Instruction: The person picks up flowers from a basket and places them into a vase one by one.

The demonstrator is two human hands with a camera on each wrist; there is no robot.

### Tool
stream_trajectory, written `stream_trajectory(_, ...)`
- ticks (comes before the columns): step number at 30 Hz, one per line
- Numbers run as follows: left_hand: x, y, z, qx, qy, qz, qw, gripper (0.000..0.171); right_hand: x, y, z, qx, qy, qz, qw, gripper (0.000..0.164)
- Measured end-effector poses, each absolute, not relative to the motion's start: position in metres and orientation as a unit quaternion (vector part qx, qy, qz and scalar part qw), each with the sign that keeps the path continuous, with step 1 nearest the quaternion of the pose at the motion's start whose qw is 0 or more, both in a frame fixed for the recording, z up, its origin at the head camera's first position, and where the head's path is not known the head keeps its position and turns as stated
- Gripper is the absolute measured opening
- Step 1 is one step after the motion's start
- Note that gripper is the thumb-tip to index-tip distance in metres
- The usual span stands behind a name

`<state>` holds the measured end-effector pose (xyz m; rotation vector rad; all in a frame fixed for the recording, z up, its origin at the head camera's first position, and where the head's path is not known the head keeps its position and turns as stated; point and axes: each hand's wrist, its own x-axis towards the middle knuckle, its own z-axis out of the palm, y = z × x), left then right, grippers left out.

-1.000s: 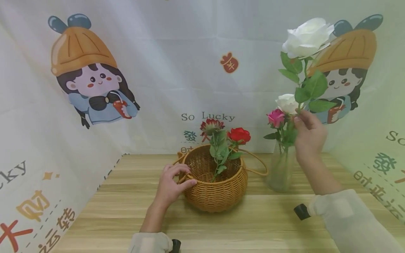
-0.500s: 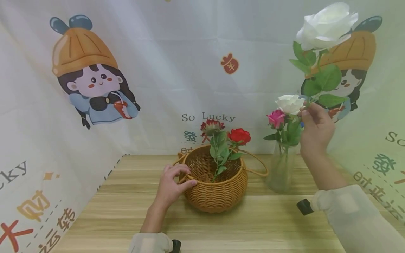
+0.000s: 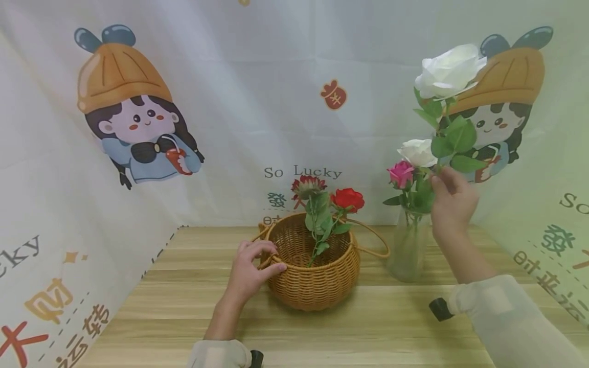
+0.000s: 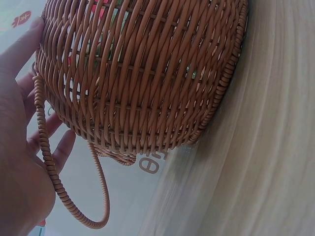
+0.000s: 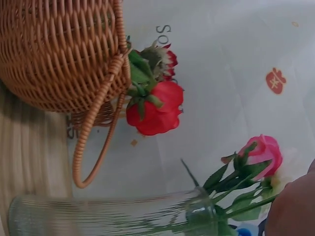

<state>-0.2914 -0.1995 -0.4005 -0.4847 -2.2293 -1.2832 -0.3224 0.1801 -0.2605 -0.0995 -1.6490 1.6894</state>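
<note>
My left hand (image 3: 252, 268) holds the near left rim of a brown wicker basket (image 3: 317, 286). Several of its fingers are by the looped handle (image 4: 64, 191) in the left wrist view. A red rose (image 3: 348, 199) and a dark red flower (image 3: 309, 187) stand in the basket on leafy stems. To the right, my right hand (image 3: 454, 204) pinches the stem of a large white rose (image 3: 450, 71), its bloom upright. The stem's lower end is hard to make out behind the flowers. Beside that hand, a clear glass vase (image 3: 406, 255) contains a smaller white rose (image 3: 417, 153) and a pink rose (image 3: 401, 174).
Basket and vase stand on a wood-grain table (image 3: 184, 306). A printed white cloth (image 3: 244, 102) hangs behind and along both sides. The basket's right handle (image 3: 375, 240) sticks out toward the vase. Something blue (image 5: 245, 231) shows among the stems in the right wrist view.
The right hand with the large white rose went up and to the right, then came back down and left beside the vase. The left hand has stayed on the basket.
</note>
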Motion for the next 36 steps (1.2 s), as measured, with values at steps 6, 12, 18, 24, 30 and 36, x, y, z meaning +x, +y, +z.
stream_trajectory(6, -0.291, -0.200, -0.400, -0.184, -0.822, -0.470, 0.264, 0.029, -0.325, 0.182, -0.271, -0.079, -0.700, 0.618, 0.349, 0.034)
stream_trajectory(12, -0.291, -0.200, -0.399, -0.184, -0.821, -0.471, 0.264, 0.027, -0.329, 0.184, -0.280, -0.096, -0.697, 0.629, 0.331, 0.035)
stream_trajectory(18, -0.291, -0.200, -0.400, -0.183, -0.823, -0.468, 0.265, 0.028, -0.335, 0.182, -0.293, -0.089, -0.719, 0.572, 0.386, 0.023)
stream_trajectory(24, -0.291, -0.200, -0.399, -0.181, -0.822, -0.471, 0.263, 0.028, -0.337, 0.183, -0.300, -0.095, -0.722, 0.559, 0.397, 0.025)
stream_trajectory(30, -0.290, -0.200, -0.398, -0.179, -0.823, -0.471, 0.261, 0.029, -0.339, 0.182, -0.306, -0.085, -0.718, 0.560, 0.405, 0.023)
stream_trajectory(36, -0.291, -0.200, -0.400, -0.185, -0.822, -0.467, 0.268, 0.028, -0.340, 0.182, -0.312, -0.089, -0.723, 0.544, 0.416, 0.021)
